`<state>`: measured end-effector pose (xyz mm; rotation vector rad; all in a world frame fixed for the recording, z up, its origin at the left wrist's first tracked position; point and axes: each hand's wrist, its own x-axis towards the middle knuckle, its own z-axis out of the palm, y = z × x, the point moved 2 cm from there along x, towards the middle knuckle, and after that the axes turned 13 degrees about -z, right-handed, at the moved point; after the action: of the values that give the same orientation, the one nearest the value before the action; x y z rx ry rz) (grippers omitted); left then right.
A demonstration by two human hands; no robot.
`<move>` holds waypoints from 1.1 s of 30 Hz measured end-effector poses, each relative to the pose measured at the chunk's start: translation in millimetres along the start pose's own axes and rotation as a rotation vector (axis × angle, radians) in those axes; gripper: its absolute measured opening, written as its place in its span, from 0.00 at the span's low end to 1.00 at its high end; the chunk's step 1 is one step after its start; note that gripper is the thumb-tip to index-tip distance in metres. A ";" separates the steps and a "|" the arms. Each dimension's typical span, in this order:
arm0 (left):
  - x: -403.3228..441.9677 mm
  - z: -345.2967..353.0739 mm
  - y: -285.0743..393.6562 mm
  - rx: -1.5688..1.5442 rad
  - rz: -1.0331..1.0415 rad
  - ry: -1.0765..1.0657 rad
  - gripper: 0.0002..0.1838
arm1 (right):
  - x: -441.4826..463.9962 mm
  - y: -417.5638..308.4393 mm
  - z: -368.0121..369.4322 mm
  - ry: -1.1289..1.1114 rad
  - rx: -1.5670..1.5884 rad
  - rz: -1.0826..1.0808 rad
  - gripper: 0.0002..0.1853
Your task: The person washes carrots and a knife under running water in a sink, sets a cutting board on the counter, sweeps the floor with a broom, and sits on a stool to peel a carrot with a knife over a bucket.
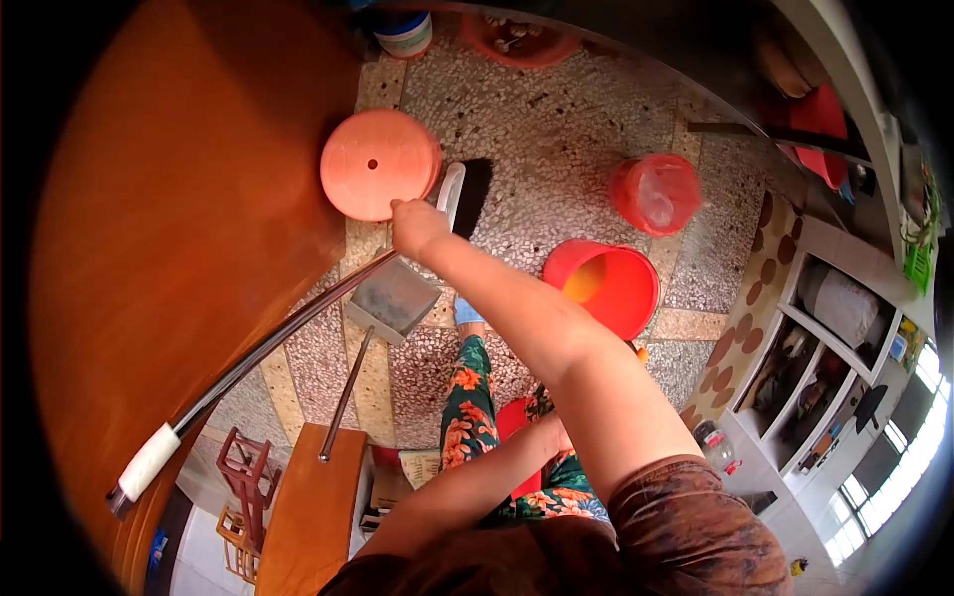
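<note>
My right hand is closed on the shaft of a broom, near its white head and dark bristles. The long shaft slants down to the lower left, ending in a white grip. Just beyond the hand is a round pink-orange stool or lid with a central hole. A metal dustpan lies below, its thin handle leaning over a wooden top. Under my right forearm, my left hand is near my lap, beside a red object; its fingers are hidden.
A red bucket with something yellow inside is right of my forearm. Behind it sits a smaller red bin with a plastic liner. A large wooden panel fills the left. Shelves are at right, a wooden cabinet at lower left.
</note>
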<state>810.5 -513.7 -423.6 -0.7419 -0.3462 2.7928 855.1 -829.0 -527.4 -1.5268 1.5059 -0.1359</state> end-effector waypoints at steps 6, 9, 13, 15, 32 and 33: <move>17.0 -28.3 -11.3 -0.052 0.006 0.011 0.18 | 90.1 62.4 50.1 0.022 0.093 -0.090 0.28; 19.9 -42.1 -13.8 -0.086 0.023 0.022 0.18 | 120.2 62.0 54.7 -0.054 0.825 0.141 0.37; 18.7 -57.5 -13.4 -0.112 0.038 0.024 0.18 | 147.5 46.1 60.2 -0.098 1.172 0.259 0.46; 20.4 -62.3 -10.6 -0.128 0.045 0.026 0.18 | 157.3 39.6 68.0 0.005 1.226 0.359 0.38; 22.1 -50.0 -8.5 -0.036 0.012 0.000 0.17 | 118.8 61.8 16.1 0.007 2.064 0.423 0.12; 21.2 -47.5 -8.5 -0.010 0.011 -0.004 0.17 | 105.5 61.2 0.3 -0.045 2.084 0.379 0.12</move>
<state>818.1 -491.8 -470.9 -0.7426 -0.3585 2.8049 836.2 -902.6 -622.8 0.4257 0.7383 -1.0121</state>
